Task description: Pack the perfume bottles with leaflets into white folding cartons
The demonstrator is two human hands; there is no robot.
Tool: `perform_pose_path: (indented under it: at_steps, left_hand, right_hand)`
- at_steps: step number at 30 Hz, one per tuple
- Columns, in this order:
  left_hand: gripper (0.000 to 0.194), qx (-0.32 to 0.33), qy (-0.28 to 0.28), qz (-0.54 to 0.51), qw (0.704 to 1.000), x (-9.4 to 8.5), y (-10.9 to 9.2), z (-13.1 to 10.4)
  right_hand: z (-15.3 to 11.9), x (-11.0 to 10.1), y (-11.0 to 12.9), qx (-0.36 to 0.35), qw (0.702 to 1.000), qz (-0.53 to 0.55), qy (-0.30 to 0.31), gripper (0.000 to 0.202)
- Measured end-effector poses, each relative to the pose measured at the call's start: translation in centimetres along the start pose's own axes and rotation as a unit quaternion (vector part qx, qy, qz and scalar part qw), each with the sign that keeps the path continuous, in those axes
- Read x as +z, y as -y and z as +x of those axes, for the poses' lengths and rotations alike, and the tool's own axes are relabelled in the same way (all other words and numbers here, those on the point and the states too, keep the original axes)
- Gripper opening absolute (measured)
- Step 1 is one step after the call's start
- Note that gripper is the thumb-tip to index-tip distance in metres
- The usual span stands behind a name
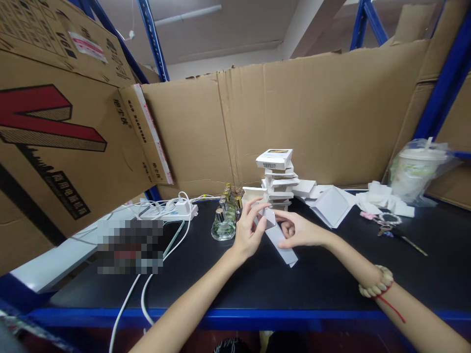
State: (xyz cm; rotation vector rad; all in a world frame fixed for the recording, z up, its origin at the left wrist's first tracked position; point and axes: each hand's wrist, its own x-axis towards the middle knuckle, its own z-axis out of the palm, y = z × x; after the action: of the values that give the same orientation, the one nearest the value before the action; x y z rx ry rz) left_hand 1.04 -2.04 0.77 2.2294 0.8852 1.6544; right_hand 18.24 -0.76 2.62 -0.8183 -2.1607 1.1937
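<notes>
A folded piece of white card point(281, 244) is held between both hands above the black tabletop point(312, 279). My left hand point(250, 228) grips its upper end, fingers bent around it. At its right edge, my right hand point(298, 229) pinches the card with the thumb on its face and the other fingers curled. The card's lower end points toward the table's front and has a small flap. Just left of my left hand stand several glass bottles point(223, 229) with gold and silver caps. Behind the hands rises a stack of small white boxes point(276, 159).
Unfolded white cards point(333, 206) and crumpled white paper point(384, 198) lie at the right, near keys point(386, 230) and a bagged cup point(419, 171). A power strip point(187, 211) with white cables sits at the left. Tall cardboard point(312, 117) walls the back.
</notes>
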Motion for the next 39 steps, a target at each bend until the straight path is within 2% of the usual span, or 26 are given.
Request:
perform_pose_path:
  at_steps: [6,9,13,19,26,34,39]
  left_hand:
    - [0.041,-0.034,-0.033,-0.022,0.999,0.4,0.3,-0.1]
    - [0.042,-0.025,-0.055,-0.018,0.998,0.6,0.4,0.0]
    - [0.044,-0.026,-0.053,-0.016,0.998,0.6,0.4,0.1]
    - [0.047,-0.102,-0.042,-0.110,0.988,0.8,0.1,-0.1]
    - [0.048,-0.119,-0.055,-0.184,0.974,1.1,0.1,-0.2]
    - [0.047,-0.126,-0.056,-0.169,0.976,1.1,0.4,-0.2]
    - [0.042,-0.103,-0.068,-0.110,0.986,1.1,0.6,-0.1]
  right_hand:
    - [0.0,-0.2,-0.4,0.014,0.999,0.028,0.017,0.078]
    - [0.0,-0.3,-0.5,0.022,0.998,0.051,0.024,0.074]
    - [-0.1,-0.5,-0.1,0.005,0.998,0.064,0.021,0.073]
    - [-0.3,-0.6,1.0,-0.038,0.996,0.076,0.033,0.074]
    - [-0.3,-0.7,1.0,-0.043,0.995,0.073,0.048,0.077]
    - [-0.3,-0.6,0.6,-0.025,0.996,0.073,0.044,0.083]
    - [-0.2,-0.4,0.1,-0.004,0.995,0.085,0.043,0.092]
